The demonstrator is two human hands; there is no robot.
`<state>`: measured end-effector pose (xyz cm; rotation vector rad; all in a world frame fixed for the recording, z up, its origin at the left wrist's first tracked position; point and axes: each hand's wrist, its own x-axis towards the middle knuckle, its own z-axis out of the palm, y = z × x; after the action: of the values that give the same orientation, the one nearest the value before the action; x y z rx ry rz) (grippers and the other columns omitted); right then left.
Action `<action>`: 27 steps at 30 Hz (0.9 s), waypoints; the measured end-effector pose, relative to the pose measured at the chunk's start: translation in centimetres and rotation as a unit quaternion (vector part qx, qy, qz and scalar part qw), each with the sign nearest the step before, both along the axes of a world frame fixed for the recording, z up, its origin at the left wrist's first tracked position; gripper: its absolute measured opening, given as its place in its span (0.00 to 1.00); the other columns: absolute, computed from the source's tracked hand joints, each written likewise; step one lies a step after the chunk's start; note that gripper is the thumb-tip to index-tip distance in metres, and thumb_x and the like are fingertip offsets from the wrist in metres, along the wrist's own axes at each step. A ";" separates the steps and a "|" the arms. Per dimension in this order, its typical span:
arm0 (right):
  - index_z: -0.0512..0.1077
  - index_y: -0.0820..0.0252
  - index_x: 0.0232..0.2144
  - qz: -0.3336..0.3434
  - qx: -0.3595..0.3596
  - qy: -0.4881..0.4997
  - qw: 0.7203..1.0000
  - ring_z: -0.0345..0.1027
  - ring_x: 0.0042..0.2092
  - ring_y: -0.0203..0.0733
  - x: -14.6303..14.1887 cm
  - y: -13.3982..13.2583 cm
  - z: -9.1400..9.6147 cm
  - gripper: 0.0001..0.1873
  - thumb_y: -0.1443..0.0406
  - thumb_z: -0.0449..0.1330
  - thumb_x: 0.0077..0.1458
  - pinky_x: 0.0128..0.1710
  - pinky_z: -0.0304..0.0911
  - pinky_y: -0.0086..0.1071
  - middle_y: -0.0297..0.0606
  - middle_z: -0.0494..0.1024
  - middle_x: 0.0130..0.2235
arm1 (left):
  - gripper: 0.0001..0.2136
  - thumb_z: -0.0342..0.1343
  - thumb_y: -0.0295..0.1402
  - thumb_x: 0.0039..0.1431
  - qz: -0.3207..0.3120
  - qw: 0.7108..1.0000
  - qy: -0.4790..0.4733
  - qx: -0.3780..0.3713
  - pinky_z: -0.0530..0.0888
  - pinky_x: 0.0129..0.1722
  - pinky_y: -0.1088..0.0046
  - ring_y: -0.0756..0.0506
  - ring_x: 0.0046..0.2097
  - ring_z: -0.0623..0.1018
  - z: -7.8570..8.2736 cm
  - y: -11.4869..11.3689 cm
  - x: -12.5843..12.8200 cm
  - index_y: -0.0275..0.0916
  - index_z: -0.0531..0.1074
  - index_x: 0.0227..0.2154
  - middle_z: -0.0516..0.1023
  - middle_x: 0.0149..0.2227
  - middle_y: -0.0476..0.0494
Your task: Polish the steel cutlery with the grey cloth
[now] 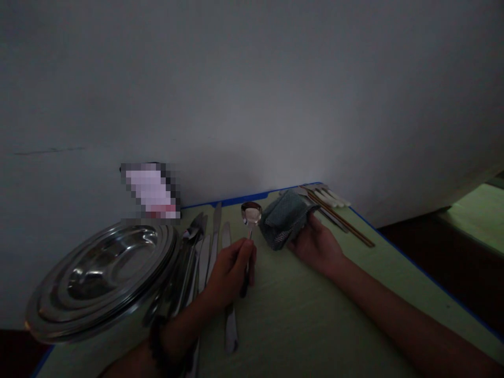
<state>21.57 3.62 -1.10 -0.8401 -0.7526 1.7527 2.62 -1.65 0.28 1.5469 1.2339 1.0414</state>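
Note:
My left hand [234, 268] is closed round the handle of a metal spoon [251, 212], whose bowl points up and away from me. To its right, my right hand [317, 244] holds a folded grey-green cloth [285, 218], palm turned up and fingers partly hidden behind the fabric. Spoon and cloth are close together, with a narrow gap between them. Under and beside my left wrist lie several table knives [216, 236] and spoons [193, 231] in a loose row. The lower end of one knife [231, 331] shows past my left forearm.
Steel plates [47, 310] are stacked at the left. A pixelated phone-like object [147, 189] leans on the wall [252, 94] behind them. At the right back lie wooden chopsticks [342, 218] and white-handled cutlery [331, 195]. The green table [307, 320] has a blue edge.

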 end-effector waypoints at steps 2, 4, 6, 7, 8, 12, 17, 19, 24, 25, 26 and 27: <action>0.64 0.49 0.43 0.015 -0.007 0.028 0.999 0.66 0.49 0.41 0.1 -0.1 -0.1 0.20 0.52 0.38 0.58 0.41 0.64 0.38 0.34 0.72 0.48 | 0.17 0.41 0.41 0.61 0.000 1.000 0.020 0.006 0.61 0.15 0.81 0.53 0.13 0.64 0.1 0.1 -0.1 0.39 0.62 0.19 0.62 0.10 0.57; 0.65 0.51 0.43 0.026 0.001 0.045 0.999 0.66 0.49 0.41 0.1 -0.1 -0.3 0.21 0.53 0.38 0.58 0.43 0.64 0.39 0.34 0.72 0.49 | 0.18 0.42 0.41 0.61 -0.004 0.999 0.041 0.012 0.61 0.17 0.80 0.53 0.14 0.65 0.2 0.3 -0.2 0.39 0.62 0.18 0.63 0.10 0.56; 0.66 0.52 0.42 0.028 0.012 0.055 0.998 0.66 0.49 0.41 -0.1 0.1 -0.5 0.21 0.54 0.37 0.59 0.45 0.63 0.39 0.34 0.73 0.48 | 0.18 0.42 0.41 0.60 -0.010 0.998 0.054 0.008 0.61 0.17 0.80 0.53 0.14 0.64 0.4 0.4 -0.2 0.39 0.62 0.18 0.62 0.10 0.56; 0.66 0.53 0.42 0.030 0.016 0.056 0.998 0.66 0.49 0.41 -0.3 0.3 -0.6 0.21 0.55 0.37 0.59 0.46 0.62 0.40 0.35 0.74 0.47 | 0.18 0.42 0.41 0.60 -0.012 0.998 0.055 0.002 0.61 0.16 0.80 0.53 0.14 0.64 0.4 0.4 -0.2 0.39 0.63 0.18 0.62 0.10 0.57; 0.67 0.53 0.42 0.035 0.020 0.056 0.998 0.66 0.49 0.41 -0.5 0.6 -0.6 0.21 0.55 0.38 0.58 0.47 0.61 0.40 0.35 0.74 0.46 | 0.18 0.42 0.41 0.60 -0.012 0.999 0.052 -0.003 0.60 0.16 0.80 0.53 0.13 0.63 0.4 0.5 -0.2 0.39 0.63 0.18 0.61 0.10 0.57; 0.67 0.55 0.41 0.059 0.035 0.058 0.996 0.66 0.49 0.42 -2.3 2.2 -0.6 0.19 0.56 0.41 0.57 0.48 0.60 0.41 0.37 0.76 0.43 | 0.18 0.41 0.42 0.60 -0.003 0.998 0.055 0.006 0.60 0.16 0.80 0.52 0.14 0.63 0.2 0.6 -0.3 0.40 0.62 0.19 0.60 0.10 0.57; 0.70 0.56 0.35 0.095 0.027 0.140 0.985 0.68 0.47 0.42 -4.4 3.0 0.0 0.15 0.58 0.45 0.56 0.48 0.61 0.40 0.36 0.78 0.40 | 0.17 0.42 0.41 0.60 0.019 0.994 0.111 0.005 0.62 0.19 0.79 0.51 0.16 0.67 -0.3 1.1 -0.3 0.39 0.64 0.20 0.63 0.12 0.56; 0.70 0.57 0.32 0.113 0.016 0.158 0.981 0.69 0.46 0.42 -4.7 2.7 0.2 0.13 0.59 0.48 0.54 0.47 0.62 0.39 0.36 0.79 0.37 | 0.17 0.42 0.42 0.60 0.012 0.990 0.139 -0.007 0.62 0.19 0.78 0.50 0.17 0.68 -0.4 1.3 -0.3 0.39 0.65 0.21 0.63 0.12 0.56; 0.71 0.58 0.31 0.120 -0.001 0.154 0.981 0.70 0.44 0.44 -4.9 1.8 -0.1 0.12 0.56 0.56 0.48 0.45 0.64 0.38 0.35 0.79 0.34 | 0.17 0.40 0.42 0.61 -0.014 0.984 0.175 -0.033 0.61 0.18 0.78 0.50 0.17 0.68 -0.6 1.5 -0.3 0.38 0.66 0.23 0.63 0.13 0.56; 0.71 0.58 0.32 0.111 0.003 0.142 0.984 0.70 0.43 0.44 -5.0 1.8 -0.3 0.12 0.57 0.58 0.47 0.45 0.64 0.38 0.35 0.79 0.34 | 0.17 0.40 0.42 0.61 -0.015 0.983 0.181 -0.040 0.60 0.18 0.78 0.50 0.18 0.68 -0.5 1.5 -0.3 0.38 0.66 0.23 0.63 0.13 0.55; 0.72 0.58 0.32 0.101 0.012 0.122 0.987 0.71 0.42 0.43 -5.1 1.7 -0.6 0.12 0.58 0.60 0.46 0.45 0.63 0.38 0.35 0.79 0.35 | 0.17 0.40 0.41 0.61 -0.016 0.981 0.190 -0.042 0.59 0.18 0.78 0.50 0.18 0.68 -0.5 1.5 -0.3 0.38 0.66 0.23 0.63 0.14 0.55; 0.72 0.58 0.33 0.092 0.026 0.098 0.991 0.71 0.42 0.42 -5.2 1.6 -0.8 0.12 0.60 0.62 0.44 0.46 0.63 0.37 0.35 0.79 0.35 | 0.17 0.41 0.41 0.60 -0.017 0.979 0.201 -0.041 0.59 0.18 0.77 0.50 0.19 0.68 -0.4 1.5 -0.3 0.38 0.65 0.22 0.63 0.14 0.54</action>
<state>16.42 5.26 -1.90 -0.5667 -0.7590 1.9386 2.35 -0.10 -0.12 1.7618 1.4932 0.6628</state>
